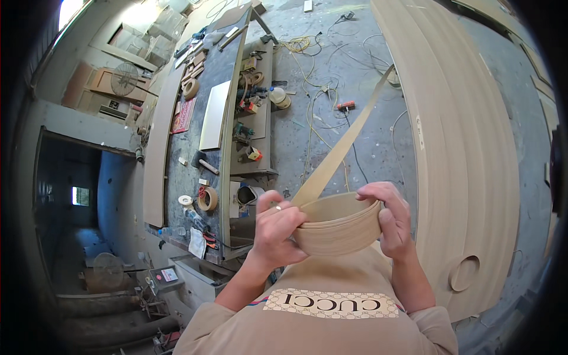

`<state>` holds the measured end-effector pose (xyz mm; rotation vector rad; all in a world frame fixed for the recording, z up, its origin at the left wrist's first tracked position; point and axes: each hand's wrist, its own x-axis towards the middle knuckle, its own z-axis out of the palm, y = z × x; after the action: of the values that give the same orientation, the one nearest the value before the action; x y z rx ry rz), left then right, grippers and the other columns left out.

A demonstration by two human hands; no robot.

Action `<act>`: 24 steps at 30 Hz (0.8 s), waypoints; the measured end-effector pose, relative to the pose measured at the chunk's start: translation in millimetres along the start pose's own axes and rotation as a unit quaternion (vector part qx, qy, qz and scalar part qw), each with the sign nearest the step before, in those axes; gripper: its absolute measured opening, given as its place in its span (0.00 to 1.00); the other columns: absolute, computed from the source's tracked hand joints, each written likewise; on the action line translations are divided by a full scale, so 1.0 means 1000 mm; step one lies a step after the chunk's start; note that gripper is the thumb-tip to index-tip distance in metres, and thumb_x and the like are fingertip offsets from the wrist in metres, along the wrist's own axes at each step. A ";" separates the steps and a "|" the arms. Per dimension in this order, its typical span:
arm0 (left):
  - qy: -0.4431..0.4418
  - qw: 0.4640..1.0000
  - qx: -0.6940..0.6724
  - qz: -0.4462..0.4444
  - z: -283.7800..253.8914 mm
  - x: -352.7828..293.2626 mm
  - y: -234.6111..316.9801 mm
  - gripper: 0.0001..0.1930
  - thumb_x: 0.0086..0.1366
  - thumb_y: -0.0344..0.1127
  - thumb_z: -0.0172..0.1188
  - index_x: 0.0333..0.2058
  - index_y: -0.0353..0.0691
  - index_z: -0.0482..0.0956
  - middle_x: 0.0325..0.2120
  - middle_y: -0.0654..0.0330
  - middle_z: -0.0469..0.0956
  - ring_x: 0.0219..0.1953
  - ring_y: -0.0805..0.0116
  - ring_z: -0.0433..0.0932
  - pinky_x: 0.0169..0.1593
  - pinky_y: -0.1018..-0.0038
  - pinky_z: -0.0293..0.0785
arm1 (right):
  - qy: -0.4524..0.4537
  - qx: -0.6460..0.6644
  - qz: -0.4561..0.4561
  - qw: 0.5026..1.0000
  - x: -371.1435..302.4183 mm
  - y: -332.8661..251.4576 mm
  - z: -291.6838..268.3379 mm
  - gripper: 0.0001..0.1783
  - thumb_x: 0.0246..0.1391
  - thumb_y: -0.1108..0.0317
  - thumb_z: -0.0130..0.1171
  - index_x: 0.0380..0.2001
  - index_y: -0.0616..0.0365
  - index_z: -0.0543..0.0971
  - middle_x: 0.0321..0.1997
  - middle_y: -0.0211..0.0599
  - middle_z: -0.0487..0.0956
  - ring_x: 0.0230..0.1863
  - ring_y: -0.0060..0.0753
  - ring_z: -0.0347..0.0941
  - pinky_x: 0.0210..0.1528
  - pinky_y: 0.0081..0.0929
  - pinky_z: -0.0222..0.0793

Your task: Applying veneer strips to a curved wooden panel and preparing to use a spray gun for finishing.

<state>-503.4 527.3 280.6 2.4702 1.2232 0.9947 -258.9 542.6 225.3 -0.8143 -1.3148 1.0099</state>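
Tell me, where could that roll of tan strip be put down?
Free: the white board on the workbench, and the wide curved panel. Crowded: the bench shelf with tools, and the floor strewn with cables.

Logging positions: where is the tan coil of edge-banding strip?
In the head view, the tan coil of edge-banding strip sits centre-low, held between left hand and right hand.

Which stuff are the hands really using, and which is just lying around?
In use: left hand, right hand, tan band roll, loose band strip.
Lying about: tape roll, white board, cables, curved panel, workbench.
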 end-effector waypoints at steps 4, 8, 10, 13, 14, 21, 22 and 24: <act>-0.065 0.997 -0.003 -0.030 0.010 0.011 0.026 0.22 0.36 0.36 0.79 0.30 0.39 0.77 0.23 0.61 0.75 0.27 0.59 0.78 0.42 0.62 0.74 | -0.131 -0.171 -0.131 0.968 0.017 -0.027 -0.023 0.16 0.52 0.56 0.70 0.35 0.57 0.83 0.31 0.40 0.79 0.34 0.46 0.76 0.39 0.40 0.70; -0.036 0.997 -0.047 -0.050 0.029 0.005 0.040 0.27 0.38 0.38 0.81 0.37 0.38 0.78 0.32 0.56 0.78 0.34 0.57 0.80 0.48 0.61 0.76 | -0.214 -0.123 -0.049 0.968 0.016 -0.047 -0.027 0.15 0.49 0.58 0.74 0.24 0.54 0.80 0.19 0.35 0.74 0.22 0.42 0.71 0.29 0.35 0.66; 0.051 0.989 -0.131 -0.033 0.045 0.004 0.037 0.32 0.40 0.39 0.83 0.43 0.37 0.77 0.38 0.53 0.78 0.40 0.55 0.80 0.52 0.61 0.76 | -0.223 -0.070 -0.038 0.972 0.015 -0.047 -0.039 0.17 0.49 0.58 0.75 0.20 0.54 0.78 0.15 0.33 0.70 0.18 0.36 0.69 0.26 0.33 0.64; 0.125 0.960 -0.250 0.006 0.064 0.007 0.027 0.44 0.42 0.43 0.84 0.56 0.36 0.69 0.50 0.44 0.75 0.54 0.50 0.76 0.58 0.58 0.73 | -0.147 0.230 -0.032 0.961 0.011 -0.036 -0.054 0.20 0.51 0.57 0.74 0.17 0.55 0.75 0.13 0.29 0.68 0.17 0.31 0.66 0.26 0.34 0.63; 0.125 0.955 -0.269 0.015 0.068 0.008 0.026 0.41 0.43 0.42 0.84 0.53 0.35 0.70 0.48 0.45 0.76 0.52 0.50 0.78 0.58 0.58 0.74 | -0.145 0.301 -0.029 0.942 0.009 -0.029 -0.055 0.20 0.52 0.57 0.73 0.17 0.55 0.75 0.13 0.27 0.68 0.17 0.30 0.65 0.26 0.34 0.63; 0.050 0.985 -0.164 -0.001 0.048 0.013 0.023 0.22 0.43 0.42 0.81 0.32 0.39 0.78 0.22 0.61 0.78 0.29 0.60 0.82 0.51 0.59 0.78 | -0.063 0.240 0.055 0.967 0.008 0.013 -0.052 0.11 0.63 0.70 0.49 0.29 0.60 0.78 0.36 0.39 0.77 0.38 0.36 0.70 0.46 0.35 0.65; 0.046 0.994 -0.102 -0.007 0.041 0.012 0.027 0.21 0.44 0.41 0.81 0.29 0.39 0.78 0.18 0.63 0.76 0.25 0.61 0.82 0.49 0.60 0.79 | -0.089 0.147 0.058 0.983 0.009 0.010 -0.054 0.11 0.63 0.68 0.52 0.30 0.60 0.79 0.34 0.39 0.77 0.37 0.38 0.71 0.44 0.35 0.66; -0.005 0.999 -0.018 -0.027 0.028 0.010 0.040 0.22 0.40 0.39 0.80 0.32 0.39 0.79 0.21 0.62 0.76 0.25 0.62 0.79 0.41 0.63 0.78 | -0.119 0.007 -0.001 0.993 0.010 -0.001 -0.051 0.11 0.62 0.64 0.57 0.30 0.60 0.79 0.32 0.40 0.77 0.35 0.41 0.73 0.42 0.36 0.67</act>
<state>-455.5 512.5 282.7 2.3979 1.2504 0.9795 -208.8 554.8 224.8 -0.6964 -1.5075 1.1394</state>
